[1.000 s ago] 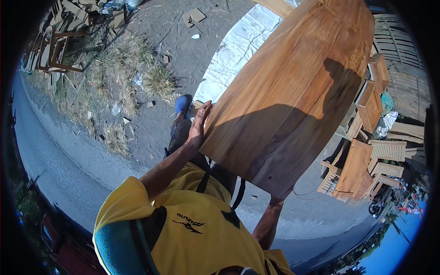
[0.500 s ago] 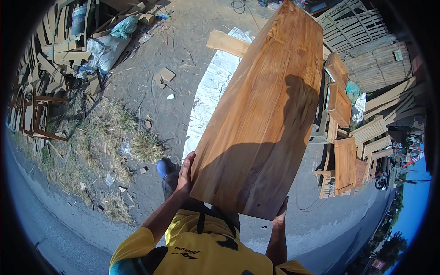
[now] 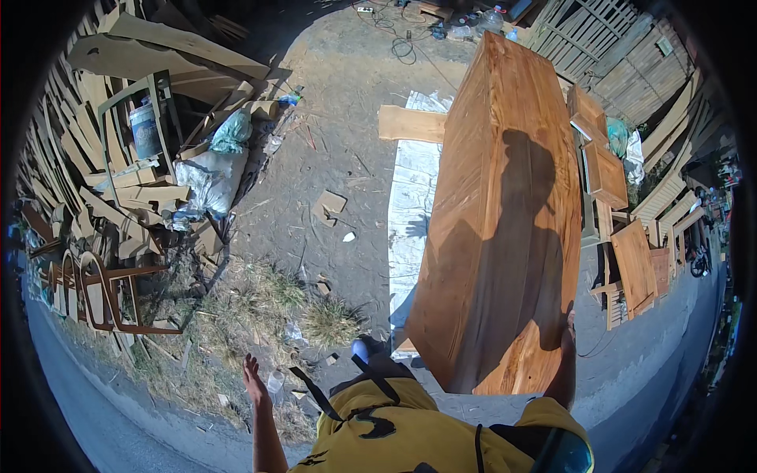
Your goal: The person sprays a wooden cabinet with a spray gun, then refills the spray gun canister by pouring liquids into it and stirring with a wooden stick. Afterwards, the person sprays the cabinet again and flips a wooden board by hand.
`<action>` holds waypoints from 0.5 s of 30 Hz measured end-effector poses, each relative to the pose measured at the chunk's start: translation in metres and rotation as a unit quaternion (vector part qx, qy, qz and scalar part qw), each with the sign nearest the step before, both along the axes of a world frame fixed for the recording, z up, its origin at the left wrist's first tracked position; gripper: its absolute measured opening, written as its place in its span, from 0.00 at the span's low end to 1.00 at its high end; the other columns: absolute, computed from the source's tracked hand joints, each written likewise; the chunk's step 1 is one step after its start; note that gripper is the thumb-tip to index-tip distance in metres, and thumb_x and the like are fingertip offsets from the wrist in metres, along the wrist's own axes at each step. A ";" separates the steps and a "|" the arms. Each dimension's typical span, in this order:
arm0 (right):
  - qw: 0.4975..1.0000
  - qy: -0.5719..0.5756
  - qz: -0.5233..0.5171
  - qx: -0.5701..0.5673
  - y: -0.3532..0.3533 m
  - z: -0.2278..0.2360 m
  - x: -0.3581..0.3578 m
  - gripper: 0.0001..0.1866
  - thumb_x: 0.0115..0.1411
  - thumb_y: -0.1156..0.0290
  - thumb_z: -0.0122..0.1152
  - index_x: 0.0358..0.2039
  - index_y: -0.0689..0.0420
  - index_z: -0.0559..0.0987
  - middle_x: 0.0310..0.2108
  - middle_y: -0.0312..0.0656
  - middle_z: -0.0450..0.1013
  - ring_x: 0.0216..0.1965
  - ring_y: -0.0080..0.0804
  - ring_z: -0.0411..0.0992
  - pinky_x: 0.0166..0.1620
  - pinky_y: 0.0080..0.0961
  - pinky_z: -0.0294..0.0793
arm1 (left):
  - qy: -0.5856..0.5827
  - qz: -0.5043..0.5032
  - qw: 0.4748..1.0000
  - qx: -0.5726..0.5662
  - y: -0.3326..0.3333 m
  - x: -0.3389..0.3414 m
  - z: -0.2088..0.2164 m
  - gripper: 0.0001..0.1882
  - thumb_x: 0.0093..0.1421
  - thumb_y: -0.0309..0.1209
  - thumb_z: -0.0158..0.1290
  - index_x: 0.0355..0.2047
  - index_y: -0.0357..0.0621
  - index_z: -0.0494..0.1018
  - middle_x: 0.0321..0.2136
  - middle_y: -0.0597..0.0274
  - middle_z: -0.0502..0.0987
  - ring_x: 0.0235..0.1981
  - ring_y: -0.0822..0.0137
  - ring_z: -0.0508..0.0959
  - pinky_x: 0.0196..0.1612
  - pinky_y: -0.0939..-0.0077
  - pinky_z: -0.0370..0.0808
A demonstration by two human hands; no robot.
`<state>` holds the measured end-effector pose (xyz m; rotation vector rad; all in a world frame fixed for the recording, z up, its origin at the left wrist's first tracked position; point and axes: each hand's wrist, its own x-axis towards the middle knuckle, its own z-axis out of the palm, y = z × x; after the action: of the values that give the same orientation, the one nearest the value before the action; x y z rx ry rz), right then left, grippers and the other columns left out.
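Observation:
A long, box-shaped piece of brown wooden furniture (image 3: 465,260) stretches away in front of me, with its broad upper face and left side showing. My shadow falls across it. Along its near right edge is my right hand (image 3: 569,318), its fingers mostly hidden beside the wood; whether it grips I cannot tell. My left hand (image 3: 255,381) is off the wood, raised to the left with its fingers apart and nothing in it. Under the furniture's left side lies a white sheet (image 3: 406,213), and a flat wooden board (image 3: 410,124) rests on the sheet's far end.
Left stand a pile of wood offcuts (image 3: 118,213), stuffed white sacks (image 3: 209,177), a blue drum (image 3: 144,132) and a curved chair frame (image 3: 110,296). To the right are wooden drawers (image 3: 605,173) and a leaning panel (image 3: 633,264). Dry grass tufts (image 3: 331,322) grow near my feet; cables (image 3: 404,51) lie farther off.
My left hand has let go of the furniture's near left corner and moved left. My right hand now shows farther up the right edge. The view has shifted left.

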<state>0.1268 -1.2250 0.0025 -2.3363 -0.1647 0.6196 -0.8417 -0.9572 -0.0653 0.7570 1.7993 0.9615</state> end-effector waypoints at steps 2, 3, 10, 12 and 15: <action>0.994 -0.035 -0.033 -0.095 0.009 0.001 -0.019 0.44 0.72 0.33 0.46 0.68 0.63 0.71 0.67 0.55 0.69 0.68 0.48 0.66 0.69 0.37 0.63 | 0.027 0.019 0.999 -0.034 0.044 -0.012 -0.005 0.34 0.76 0.56 0.42 0.69 0.42 0.67 0.62 0.43 0.74 0.62 0.52 0.75 0.68 0.56 0.66; 0.982 -0.097 -0.068 -0.150 0.021 0.009 -0.036 0.42 0.72 0.36 0.48 0.67 0.64 0.72 0.65 0.57 0.70 0.67 0.48 0.68 0.68 0.38 0.65 | 0.032 -0.018 0.999 -0.033 0.076 -0.005 -0.005 0.34 0.76 0.56 0.43 0.68 0.41 0.67 0.61 0.44 0.75 0.60 0.52 0.76 0.67 0.57 0.68; 0.885 -0.422 -0.115 0.161 0.296 0.112 -0.153 0.19 0.74 0.59 0.58 0.46 0.66 0.81 0.41 0.50 0.81 0.46 0.42 0.79 0.53 0.36 0.76 | 0.011 -0.398 0.917 0.030 0.344 0.181 -0.036 0.29 0.72 0.49 0.55 0.64 0.41 0.70 0.47 0.49 0.83 0.49 0.58 0.83 0.55 0.65 0.77; 0.874 -0.414 -0.094 0.236 0.395 0.111 -0.178 0.14 0.73 0.64 0.59 0.43 0.64 0.81 0.35 0.45 0.81 0.39 0.32 0.78 0.47 0.29 0.76 | 0.060 -0.475 0.877 0.043 0.418 0.233 -0.058 0.24 0.70 0.44 0.57 0.57 0.39 0.76 0.36 0.56 0.84 0.40 0.67 0.83 0.44 0.72 0.78; 0.937 -0.212 0.027 0.276 0.562 0.105 -0.224 0.12 0.72 0.66 0.60 0.41 0.63 0.82 0.34 0.45 0.83 0.37 0.32 0.82 0.43 0.30 0.78 | 0.093 -0.417 0.904 -0.016 0.496 0.248 -0.107 0.22 0.68 0.44 0.58 0.54 0.40 0.79 0.33 0.57 0.85 0.35 0.68 0.83 0.39 0.71 0.78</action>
<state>-0.0975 -0.6633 0.1078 -1.8810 -0.5289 0.0595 -0.5933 -0.4617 -0.1724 1.4685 1.3981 0.2880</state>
